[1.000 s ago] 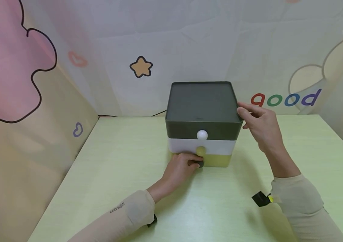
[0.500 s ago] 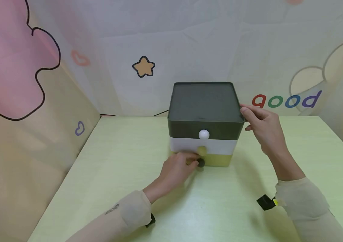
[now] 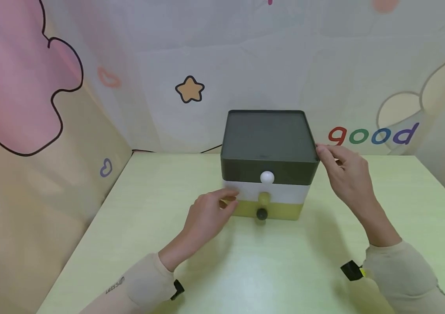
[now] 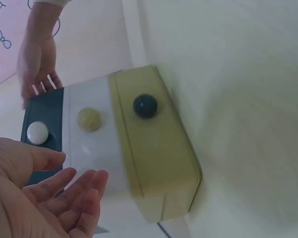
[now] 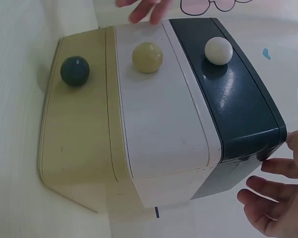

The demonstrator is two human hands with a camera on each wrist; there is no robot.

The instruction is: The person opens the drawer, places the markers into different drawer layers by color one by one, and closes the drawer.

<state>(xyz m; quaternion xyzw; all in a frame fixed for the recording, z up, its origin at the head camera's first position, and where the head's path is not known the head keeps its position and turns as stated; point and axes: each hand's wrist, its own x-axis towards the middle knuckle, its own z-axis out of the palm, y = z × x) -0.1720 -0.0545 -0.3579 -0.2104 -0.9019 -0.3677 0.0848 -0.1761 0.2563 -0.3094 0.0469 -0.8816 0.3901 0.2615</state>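
A small stacked drawer box (image 3: 269,135) has a dark green top tier, a white middle and a yellow-green bottom. Its fronts carry a white knob (image 3: 267,177), a yellow knob (image 3: 264,199) and a dark knob (image 3: 262,214). All drawers sit flush, as the wrist views also show. My left hand (image 3: 208,213), fingers loosely bent and holding nothing, is before the box's lower left front, away from the knobs. At the upper right edge, my right hand (image 3: 346,176) rests its fingertips against the dark top tier, with relaxed fingers along the side in the right wrist view.
The box stands on a pale green table (image 3: 148,192) near its back edge. Behind hangs a printed cloth backdrop (image 3: 246,65) with a star and lettering. A thin dark cord (image 3: 211,148) shows left of the box.
My left hand has let go of the dark knob and drawn back to the left. My right hand stays at the box's right edge. The head view has shifted slightly.
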